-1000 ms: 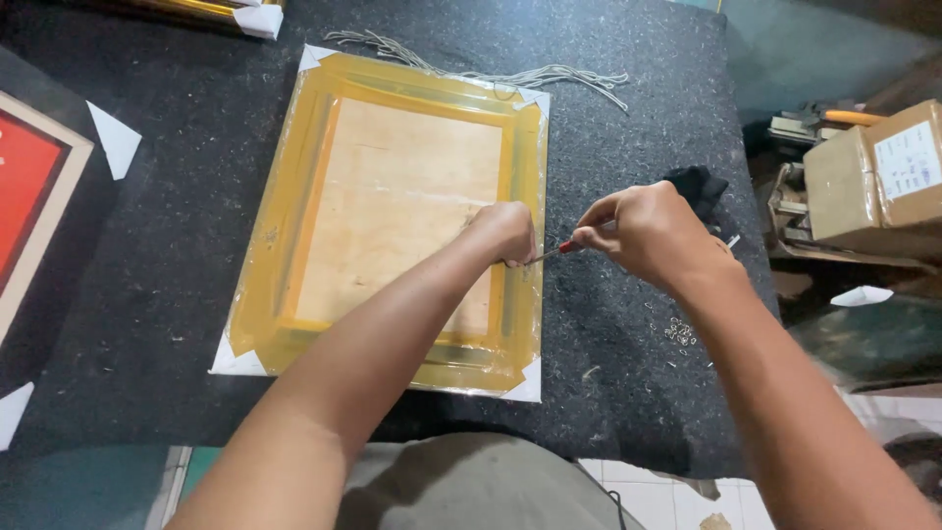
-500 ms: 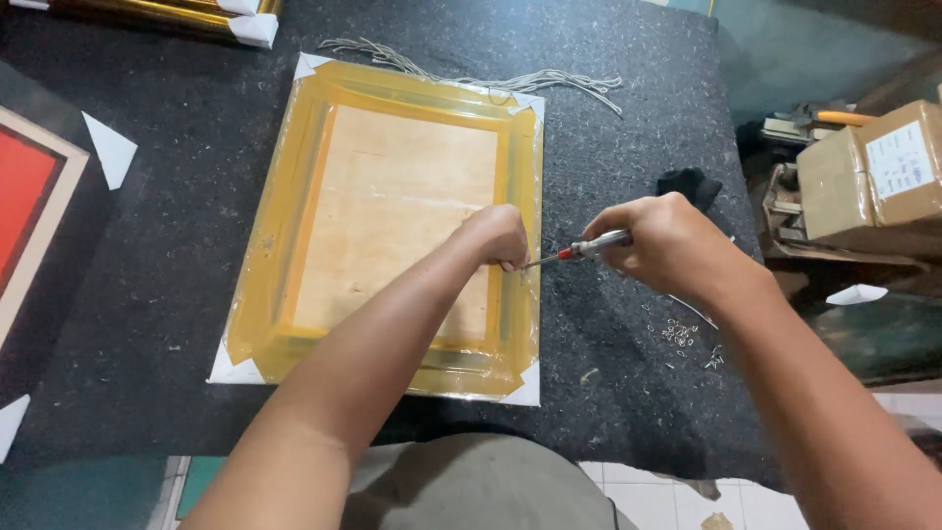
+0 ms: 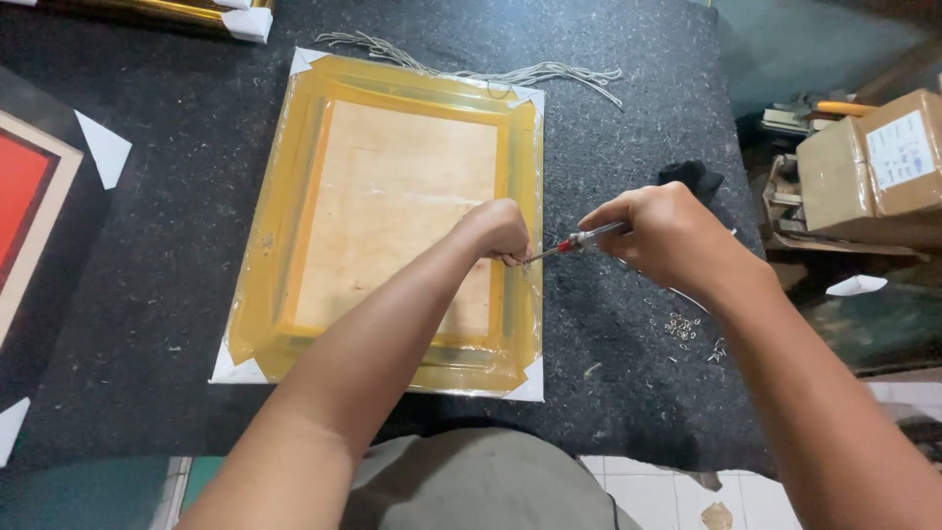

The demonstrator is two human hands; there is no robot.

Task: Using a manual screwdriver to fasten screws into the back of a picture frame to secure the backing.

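A picture frame (image 3: 392,216) lies face down on the dark felt table (image 3: 157,275), wrapped in yellow film with white corner protectors and a bare wooden back. My left hand (image 3: 500,231) is closed, pinching something small against the frame's right rail. My right hand (image 3: 667,236) grips a small screwdriver (image 3: 579,240) with a red and clear handle. Its tip points left and meets the frame rail at my left fingertips.
A bundle of grey cords (image 3: 481,69) lies along the frame's far edge. Small metal screws (image 3: 682,329) are scattered on the felt to the right. A black object (image 3: 692,177) sits behind my right hand. Another framed picture (image 3: 29,206) lies left; cardboard boxes (image 3: 873,167) stand right.
My right hand has shifted slightly right and lowered, turning the screwdriver flatter toward the rail. My left hand has stayed on the frame's right rail.
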